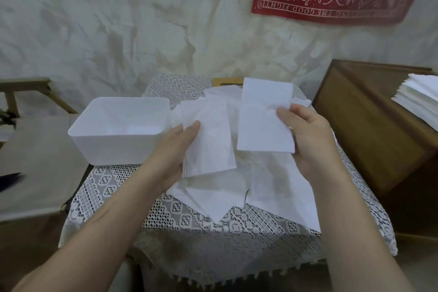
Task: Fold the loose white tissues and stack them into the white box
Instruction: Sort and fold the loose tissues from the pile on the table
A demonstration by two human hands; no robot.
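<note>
One openwork lace tablecloth (pixel 213 232) covers the small table. One rectangular white box (pixel 113 149) of smooth plastic stands open-topped at its left edge; bare floor shows inside. Loose tissues (pixel 279 185), soft and creased, lie overlapped at centre; count indeterminate. Left hand (pixel 175 156) grips one layered folded tissue stack (pixel 211 140) just right of the box. Right hand (pixel 310 140) pinches one flat rectangular folded tissue (pixel 260 116) above the pile.

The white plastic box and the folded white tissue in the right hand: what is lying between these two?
In the head view, the left hand lies there, holding a small stack of folded white tissues, above loose tissues.
</note>
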